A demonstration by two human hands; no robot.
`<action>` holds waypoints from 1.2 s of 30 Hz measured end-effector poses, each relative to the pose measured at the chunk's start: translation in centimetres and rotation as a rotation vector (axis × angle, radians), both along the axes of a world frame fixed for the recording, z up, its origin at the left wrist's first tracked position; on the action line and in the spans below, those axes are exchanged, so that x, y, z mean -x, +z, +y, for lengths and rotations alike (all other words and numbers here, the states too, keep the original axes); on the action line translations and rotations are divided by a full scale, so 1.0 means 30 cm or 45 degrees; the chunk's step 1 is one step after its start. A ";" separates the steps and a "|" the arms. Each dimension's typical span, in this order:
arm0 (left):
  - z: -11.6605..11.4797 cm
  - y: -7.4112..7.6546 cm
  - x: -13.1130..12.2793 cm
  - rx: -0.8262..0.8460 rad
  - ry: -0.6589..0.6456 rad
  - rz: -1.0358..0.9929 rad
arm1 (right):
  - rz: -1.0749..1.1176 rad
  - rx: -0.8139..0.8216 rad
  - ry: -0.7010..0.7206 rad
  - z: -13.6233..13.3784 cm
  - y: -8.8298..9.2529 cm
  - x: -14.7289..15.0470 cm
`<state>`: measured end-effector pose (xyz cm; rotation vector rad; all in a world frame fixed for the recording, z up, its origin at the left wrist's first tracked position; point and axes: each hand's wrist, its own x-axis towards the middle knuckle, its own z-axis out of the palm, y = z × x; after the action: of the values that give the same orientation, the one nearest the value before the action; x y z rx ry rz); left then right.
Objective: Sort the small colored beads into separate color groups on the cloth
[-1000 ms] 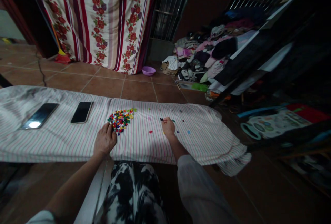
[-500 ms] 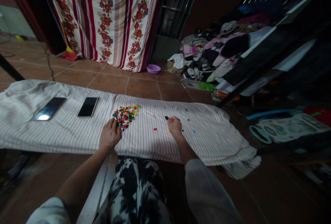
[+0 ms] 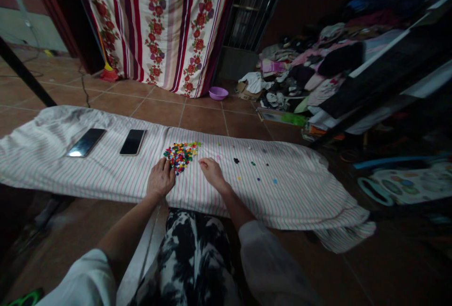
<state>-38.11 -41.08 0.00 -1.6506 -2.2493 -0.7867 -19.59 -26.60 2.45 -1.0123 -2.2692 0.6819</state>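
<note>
A pile of small, many-coloured bead-like pieces [image 3: 181,155] lies on the striped cloth [image 3: 127,179]. My left hand [image 3: 161,177] rests on the cloth at the pile's near left edge, fingers stretched out flat and touching or almost touching it. Just right of the pile is my right hand [image 3: 212,173], its fingers curled together, with nothing visible in them. Small single-colour groups are spread further right: black pieces [image 3: 236,160], green pieces [image 3: 253,163], yellow pieces [image 3: 239,178], dark blue pieces [image 3: 258,179] and light blue pieces [image 3: 275,181]. A pink group [image 3: 218,157] sits beyond my right hand.
Two phones lie at the left of the cloth, a larger phone [image 3: 86,142] and a smaller phone [image 3: 133,142]. Beyond are a floral curtain [image 3: 169,28], a purple basin [image 3: 218,92] and a heap of clothes [image 3: 303,66]. A dark bar [image 3: 26,73] slants at left.
My right hand has let go of the black pieces, which now lie on the cloth, and has moved left towards the pile. My left hand stays beside the pile. The view has shifted slightly left.
</note>
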 end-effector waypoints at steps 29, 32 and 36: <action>-0.002 0.010 0.001 0.042 0.007 0.015 | -0.084 -0.133 -0.309 -0.120 -0.049 0.179; 0.001 0.007 0.002 0.051 0.013 0.014 | 0.001 -0.087 -0.407 -0.109 -0.061 0.178; 0.001 0.012 -0.002 0.065 0.030 0.013 | -0.019 -0.040 -0.426 -0.106 -0.055 0.182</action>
<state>-38.05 -41.04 0.35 -1.6436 -2.2953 -0.7197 -25.05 -29.78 0.80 -1.3433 -2.0457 0.4952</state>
